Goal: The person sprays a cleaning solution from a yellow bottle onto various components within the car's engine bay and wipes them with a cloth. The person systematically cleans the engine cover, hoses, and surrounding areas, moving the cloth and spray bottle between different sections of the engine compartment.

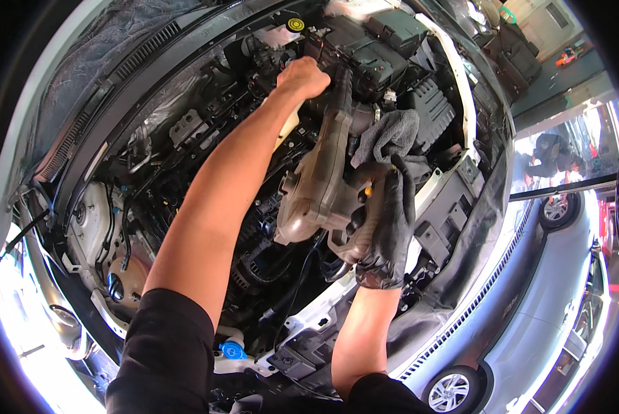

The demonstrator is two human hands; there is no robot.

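My right hand [387, 231], in a black glove, is closed around the near end of a dusty, dark plastic air intake duct [330, 155]. The duct is bulky and lies lengthwise over the engine bay, its far end reaching up beside my left hand [302, 77]. That left hand is bare and curled into a fist in the far part of the bay, with the back of the hand toward me; whatever its fingers grip is hidden. A grey cloth [389, 136] lies just beyond my gloved hand, to the right of the duct.
Around the duct is the open engine bay, with a black box [371, 58] at the back and a ribbed black housing [430, 114] at right. A yellow-capped reservoir [295, 26] stands far off, a blue cap [233, 350] near me. A silver car [523, 303] is parked at right.
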